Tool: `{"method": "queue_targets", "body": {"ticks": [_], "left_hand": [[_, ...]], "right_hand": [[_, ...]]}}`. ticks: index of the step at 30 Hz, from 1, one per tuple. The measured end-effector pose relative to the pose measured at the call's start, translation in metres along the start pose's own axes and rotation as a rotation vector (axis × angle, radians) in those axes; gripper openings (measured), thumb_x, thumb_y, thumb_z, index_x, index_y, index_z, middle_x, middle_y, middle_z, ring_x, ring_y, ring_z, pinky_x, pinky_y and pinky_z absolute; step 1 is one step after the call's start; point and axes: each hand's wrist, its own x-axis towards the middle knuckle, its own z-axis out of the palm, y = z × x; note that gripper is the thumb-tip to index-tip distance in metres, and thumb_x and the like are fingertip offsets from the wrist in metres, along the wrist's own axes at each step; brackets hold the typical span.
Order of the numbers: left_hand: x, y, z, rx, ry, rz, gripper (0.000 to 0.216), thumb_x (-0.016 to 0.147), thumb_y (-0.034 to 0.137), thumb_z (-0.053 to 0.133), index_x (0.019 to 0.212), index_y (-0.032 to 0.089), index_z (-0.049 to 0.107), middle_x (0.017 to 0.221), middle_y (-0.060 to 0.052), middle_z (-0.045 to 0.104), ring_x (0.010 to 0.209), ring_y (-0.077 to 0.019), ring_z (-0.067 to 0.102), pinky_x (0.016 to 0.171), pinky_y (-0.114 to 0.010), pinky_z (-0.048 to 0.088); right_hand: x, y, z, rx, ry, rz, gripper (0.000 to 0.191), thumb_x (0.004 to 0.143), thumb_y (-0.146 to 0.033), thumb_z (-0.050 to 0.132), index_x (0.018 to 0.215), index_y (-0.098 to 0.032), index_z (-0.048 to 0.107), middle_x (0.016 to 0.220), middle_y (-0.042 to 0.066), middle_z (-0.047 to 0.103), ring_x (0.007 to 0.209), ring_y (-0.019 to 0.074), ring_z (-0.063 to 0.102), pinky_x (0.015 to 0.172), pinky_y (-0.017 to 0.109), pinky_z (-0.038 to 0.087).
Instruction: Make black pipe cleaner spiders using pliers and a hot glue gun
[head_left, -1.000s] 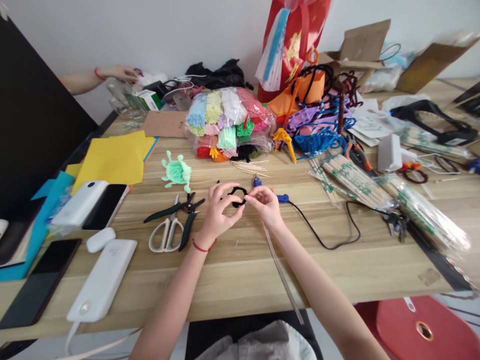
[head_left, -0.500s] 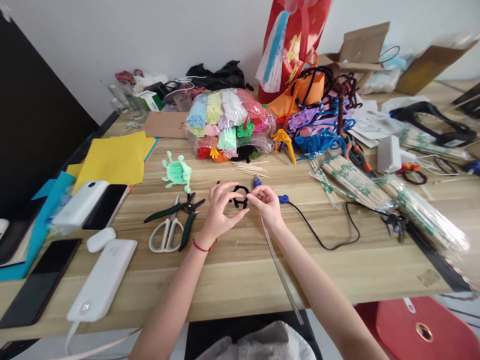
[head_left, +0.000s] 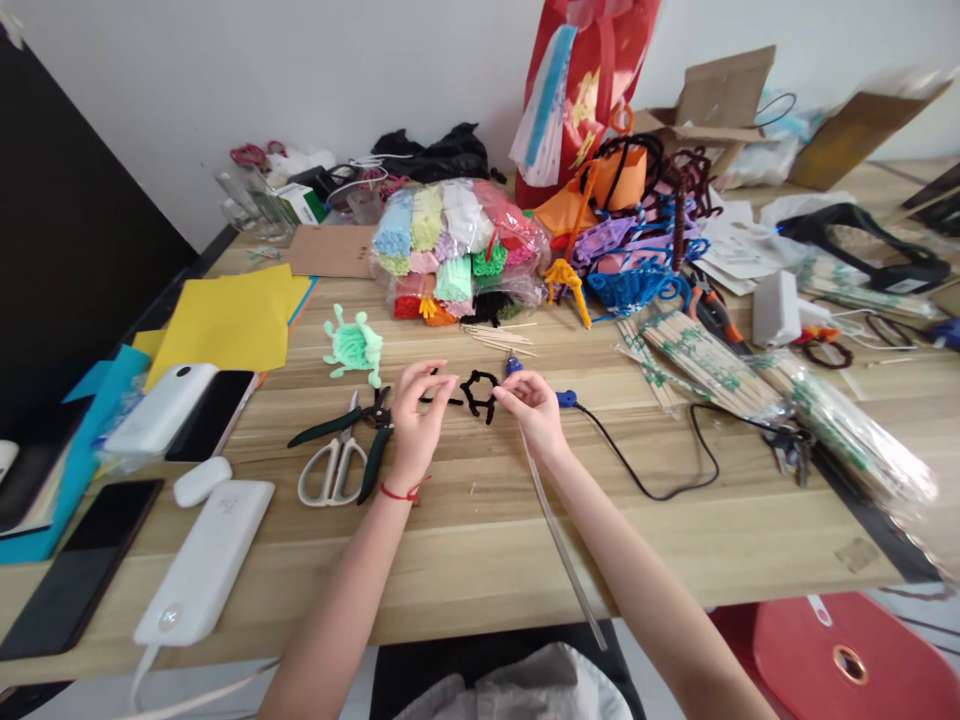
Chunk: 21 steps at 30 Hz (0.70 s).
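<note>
Between thumb and forefinger, my right hand (head_left: 534,410) pinches the right side of a small black pipe-cleaner ring (head_left: 466,388) with short bits sticking out. My left hand (head_left: 418,420) is off to the left of the ring, fingers curved and apart, nothing seen in them. A short black pipe-cleaner piece (head_left: 453,402) shows just beside it. Partly hidden beneath my right hand is a blue hot glue gun (head_left: 567,399), a long clear glue stick (head_left: 555,525) trailing toward the table's front edge. White-handled scissors (head_left: 330,472) and dark green pliers (head_left: 322,428) lie left of my left hand.
A light green fuzzy figure (head_left: 354,346) sits behind the pliers. Bagged pipe-cleaner bundles (head_left: 461,240) and thin wooden sticks (head_left: 499,338) lie further back. Phones and a white power bank (head_left: 206,560) are at left; wrapped stick packs (head_left: 712,365) and the gun's black cord (head_left: 664,495) are at right.
My left hand has moved left, away from the black ring, leaving it in my right hand alone. The right hand has barely moved.
</note>
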Motion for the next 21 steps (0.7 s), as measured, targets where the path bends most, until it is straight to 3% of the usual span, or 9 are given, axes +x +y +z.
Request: {"method": "queue_targets", "body": {"ticks": [3, 7, 21], "left_hand": [[0.003, -0.010, -0.002, -0.047, 0.109, -0.059, 0.011, 0.084, 0.031, 0.063, 0.084, 0.021, 0.067, 0.101, -0.005, 0.064, 0.102, -0.0180, 0.060, 0.096, -0.040, 0.047], [0.003, -0.019, -0.002, -0.104, 0.158, -0.109, 0.012, 0.081, 0.032, 0.067, 0.083, 0.020, 0.067, 0.101, -0.005, 0.063, 0.102, -0.0181, 0.060, 0.096, -0.040, 0.048], [0.003, -0.017, -0.002, -0.118, 0.117, -0.122, 0.016, 0.083, 0.034, 0.064, 0.089, 0.020, 0.068, 0.102, -0.007, 0.064, 0.104, -0.0191, 0.061, 0.093, -0.039, 0.051]], "right_hand": [[0.001, 0.001, 0.000, 0.021, 0.013, 0.012, 0.032, 0.058, -0.038, 0.083, 0.073, -0.023, 0.058, 0.073, -0.003, 0.063, 0.069, 0.0128, 0.060, 0.071, 0.028, 0.051], [0.002, 0.002, -0.001, 0.050, 0.023, 0.025, 0.033, 0.057, -0.037, 0.083, 0.075, -0.023, 0.059, 0.072, -0.003, 0.064, 0.069, 0.0129, 0.061, 0.070, 0.028, 0.051], [0.002, 0.004, -0.001, 0.024, 0.012, 0.034, 0.032, 0.059, -0.037, 0.082, 0.075, -0.023, 0.059, 0.072, -0.003, 0.063, 0.068, 0.0122, 0.061, 0.069, 0.027, 0.050]]}}
